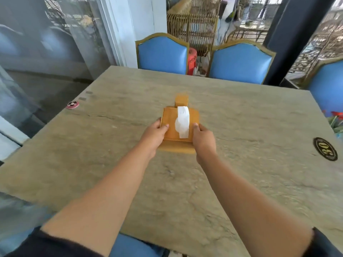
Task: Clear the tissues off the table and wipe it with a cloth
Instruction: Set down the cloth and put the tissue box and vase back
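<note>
Left hand [155,133] grips the tissue box [171,127] at its 9 o'clock side; right hand [203,139] grips it at 3 o'clock. White tissue [182,121] sticks out on top. Box mid-table [250,115]. Small wooden block [181,100] at 12 o'clock. Black number plaque [325,149] at 3 o'clock.

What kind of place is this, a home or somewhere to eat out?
Probably a café or restaurant, though a home can't be ruled out. The stone-look table carries a black oval plaque numbered 30 and a wooden tissue box, with matching blue padded chairs and rattan furniture behind.
</note>
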The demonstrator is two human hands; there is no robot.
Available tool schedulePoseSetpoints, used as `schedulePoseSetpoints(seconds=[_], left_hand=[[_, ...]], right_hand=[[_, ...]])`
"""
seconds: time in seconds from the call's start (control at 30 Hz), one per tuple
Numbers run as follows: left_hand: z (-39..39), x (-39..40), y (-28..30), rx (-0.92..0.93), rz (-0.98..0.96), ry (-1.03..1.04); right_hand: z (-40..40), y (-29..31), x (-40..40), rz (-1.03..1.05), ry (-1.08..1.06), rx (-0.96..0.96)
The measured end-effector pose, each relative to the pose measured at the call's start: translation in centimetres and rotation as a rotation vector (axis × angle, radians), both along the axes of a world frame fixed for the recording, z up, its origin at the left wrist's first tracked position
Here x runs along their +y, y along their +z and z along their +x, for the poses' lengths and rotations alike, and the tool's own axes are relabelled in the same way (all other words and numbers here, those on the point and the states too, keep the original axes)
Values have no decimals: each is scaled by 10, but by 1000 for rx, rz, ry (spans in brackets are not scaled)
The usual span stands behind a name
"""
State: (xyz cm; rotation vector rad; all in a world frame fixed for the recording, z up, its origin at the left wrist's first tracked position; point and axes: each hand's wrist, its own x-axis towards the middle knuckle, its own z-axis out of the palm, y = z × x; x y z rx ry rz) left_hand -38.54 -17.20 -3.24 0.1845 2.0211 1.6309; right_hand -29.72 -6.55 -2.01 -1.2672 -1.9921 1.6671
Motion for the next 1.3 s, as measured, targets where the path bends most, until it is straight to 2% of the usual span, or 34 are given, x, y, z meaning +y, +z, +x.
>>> schedulePoseSetpoints(seconds=[0.27,0.57,0.7,0.8,0.9,0.97,1.03,1.1,1.3], left_hand=[[-130,37,-27,-17,-8,-51],[-179,51,-62,-124,-5,-122],[-185,52,-70,-153,9,-125],[-182,53,-75,-108,-12,-99],[-148,51,-76,26,-81,213],[-108,50,-79,17,4,390],[-75,52,-84,-52,139,356],[-60,57,-91,-87,167,244],[-95,51,-95,-82,216,91]], right_hand=[[-115,-26,26,-30,-64,-10],[-157,-59,46,-47,-80,-34],[-160,-69,50,-23,-90,-17],[-161,-72,55,-1,-90,-51],[-170,-68,69,76,-69,-46],[-177,-64,79,67,-12,-5],[-182,-63,85,52,79,12],[-182,-63,89,67,117,6],[-170,-72,91,45,28,61]])
